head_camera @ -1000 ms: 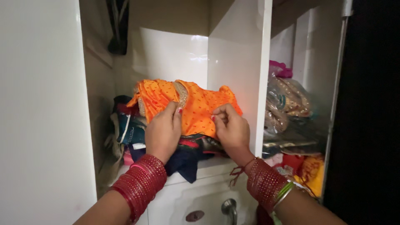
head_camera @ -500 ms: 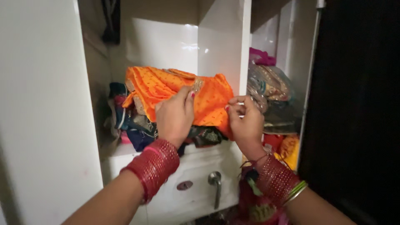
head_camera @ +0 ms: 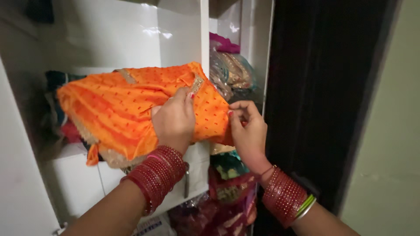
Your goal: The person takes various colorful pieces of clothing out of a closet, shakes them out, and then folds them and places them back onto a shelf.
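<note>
White wardrobe shelving (head_camera: 131,48) fills the left and middle of the view, with a dark door panel (head_camera: 315,96) to the right and a pale wall (head_camera: 389,153) beyond it.

Near the centre, the left hand (head_camera: 174,120) is closed over the front of an orange garment (head_camera: 118,107) — fingers curled into the cloth just below a strip of gold trim (head_camera: 197,84). The right hand (head_camera: 248,129) sits just beside it on the right, thumb and forefinger pinched on the garment's right edge, the other fingers loosely bent. Both wrists carry stacks of red bangles (head_camera: 157,175), and the right wrist adds a few green ones.

The garment is dotted with small red marks and edged in beige; it hangs across the front of the left compartment, its left end drooping over the shelf lip. Behind it, in that same compartment, dark and pink folded clothes (head_camera: 57,109) show at the far left, mostly hidden.

Right of the upright divider (head_camera: 204,39), a narrower compartment holds clear plastic bags (head_camera: 232,72) of patterned fabric with a magenta piece (head_camera: 223,43) on top. Lower down, teal, red and purple cloth bundles (head_camera: 227,183) are packed in — too dim to separate. A white drawer front (head_camera: 78,183) sits under the left shelf.
</note>
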